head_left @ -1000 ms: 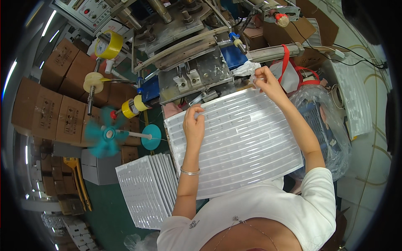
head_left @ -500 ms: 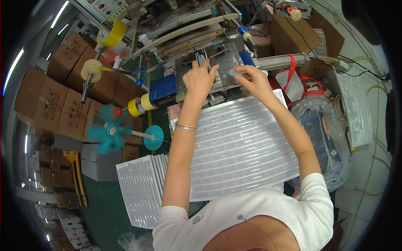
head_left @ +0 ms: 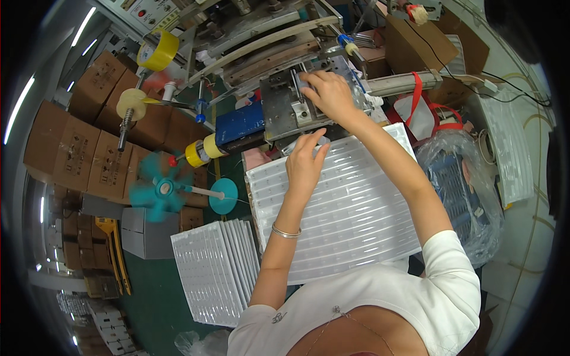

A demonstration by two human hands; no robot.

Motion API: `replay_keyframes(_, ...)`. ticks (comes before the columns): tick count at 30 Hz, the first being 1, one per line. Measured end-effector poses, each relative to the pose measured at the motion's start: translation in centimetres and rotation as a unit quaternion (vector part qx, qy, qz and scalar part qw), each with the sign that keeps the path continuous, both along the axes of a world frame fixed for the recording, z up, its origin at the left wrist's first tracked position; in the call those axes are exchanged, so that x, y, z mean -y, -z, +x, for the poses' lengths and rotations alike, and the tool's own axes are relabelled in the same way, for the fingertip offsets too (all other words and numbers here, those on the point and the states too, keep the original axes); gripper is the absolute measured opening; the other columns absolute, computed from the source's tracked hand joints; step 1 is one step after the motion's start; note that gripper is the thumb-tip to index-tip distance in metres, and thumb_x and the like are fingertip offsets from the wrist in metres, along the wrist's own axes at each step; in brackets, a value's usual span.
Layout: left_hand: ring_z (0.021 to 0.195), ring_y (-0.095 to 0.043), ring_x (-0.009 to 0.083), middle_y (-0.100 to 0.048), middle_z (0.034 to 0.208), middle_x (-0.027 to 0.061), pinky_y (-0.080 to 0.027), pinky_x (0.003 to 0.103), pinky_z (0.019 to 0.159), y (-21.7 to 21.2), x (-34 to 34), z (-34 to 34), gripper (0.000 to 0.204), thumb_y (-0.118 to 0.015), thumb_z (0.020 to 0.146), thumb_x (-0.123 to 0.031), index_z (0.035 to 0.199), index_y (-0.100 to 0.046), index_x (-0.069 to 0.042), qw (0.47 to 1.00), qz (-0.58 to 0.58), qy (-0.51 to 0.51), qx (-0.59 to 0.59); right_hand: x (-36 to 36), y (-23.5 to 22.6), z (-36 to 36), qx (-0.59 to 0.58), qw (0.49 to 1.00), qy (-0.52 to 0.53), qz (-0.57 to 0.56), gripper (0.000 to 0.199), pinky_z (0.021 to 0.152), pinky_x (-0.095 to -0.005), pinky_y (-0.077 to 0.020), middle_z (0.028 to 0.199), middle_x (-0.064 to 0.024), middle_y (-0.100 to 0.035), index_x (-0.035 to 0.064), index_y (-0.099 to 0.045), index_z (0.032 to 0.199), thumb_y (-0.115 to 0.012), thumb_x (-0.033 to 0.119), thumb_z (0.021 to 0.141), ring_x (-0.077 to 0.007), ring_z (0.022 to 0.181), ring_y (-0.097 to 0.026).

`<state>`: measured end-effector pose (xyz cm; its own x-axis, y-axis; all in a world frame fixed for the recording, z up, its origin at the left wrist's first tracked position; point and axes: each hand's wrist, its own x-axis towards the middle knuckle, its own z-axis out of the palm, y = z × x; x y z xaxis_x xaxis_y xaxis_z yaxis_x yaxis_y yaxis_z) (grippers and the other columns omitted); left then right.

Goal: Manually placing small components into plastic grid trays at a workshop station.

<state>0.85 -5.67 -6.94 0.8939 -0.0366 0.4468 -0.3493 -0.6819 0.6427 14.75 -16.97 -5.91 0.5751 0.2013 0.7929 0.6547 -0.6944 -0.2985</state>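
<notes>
While the right hand [head_left: 332, 95] reaches over a metal machine plate [head_left: 274, 115] at the upper centre of the frame, its fingers loosely bent and their grip impossible to tell, the left hand [head_left: 304, 163] pinches a small translucent piece [head_left: 323, 141] just below. A ribbed white panel [head_left: 350, 207] spans mid-frame, similar panels [head_left: 209, 270] stacked at lower left.

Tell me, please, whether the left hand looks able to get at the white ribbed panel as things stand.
Probably yes: the left hand is over the white ribbed panel, and the right hand, at the machine, leaves that side free.
</notes>
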Motion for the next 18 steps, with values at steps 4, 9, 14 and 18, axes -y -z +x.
replay_keyframes(4,0.081,-0.064,0.0291,-0.064,0.097,0.0105,-0.051,0.037,0.067,0.7,2.1,-0.5,0.039,-0.069,0.077,-0.016,0.115,-0.058,-0.014,0.996,0.041,0.043,-0.064,3.8,0.5,-1.7,-0.102,0.99,-0.026,0.092,0.035,0.077,-0.0371,-0.0485,0.103,-0.0113,-0.062,0.012,-0.059,0.114,-0.063,0.028,0.083,-0.0288,0.092,-0.061)
replay_keyframes(9,0.069,-0.065,0.0265,-0.064,0.083,0.0067,-0.051,0.035,0.057,3.0,6.8,-0.1,0.025,-0.071,0.074,-0.015,0.093,-0.056,-0.01,0.979,0.157,0.126,-0.02,11.0,-0.8,-4.4,-0.257,0.965,-0.045,-0.003,0.019,0.066,-0.0367,-0.0502,0.085,-0.0109,-0.065,0.0087,-0.066,0.095,-0.062,0.022,0.083,-0.027,0.075,-0.064)
replay_keyframes(14,0.064,-0.064,0.0264,-0.06,0.076,0.0071,-0.052,0.035,0.056,7.5,8.6,1.2,0.019,-0.069,0.073,-0.012,0.089,-0.06,-0.011,0.93,0.327,0.166,0.001,16.9,5.2,-9.0,-0.304,0.851,-0.057,-0.424,0.011,0.063,-0.0377,-0.0518,0.081,-0.0081,-0.063,0.0172,-0.069,0.08,-0.057,0.019,0.081,-0.0261,0.075,-0.065)
replay_keyframes(18,0.066,-0.064,0.0271,-0.061,0.08,0.0072,-0.053,0.036,0.057,8.6,7.7,0.8,0.021,-0.069,0.074,-0.011,0.094,-0.064,-0.011,0.944,0.268,0.192,-0.025,19.3,7.5,-11.6,-0.25,0.857,-0.059,-0.447,0.011,0.063,-0.0336,-0.0523,0.084,-0.0086,-0.058,0.0176,-0.067,0.08,-0.057,0.012,0.079,-0.0243,0.077,-0.064)
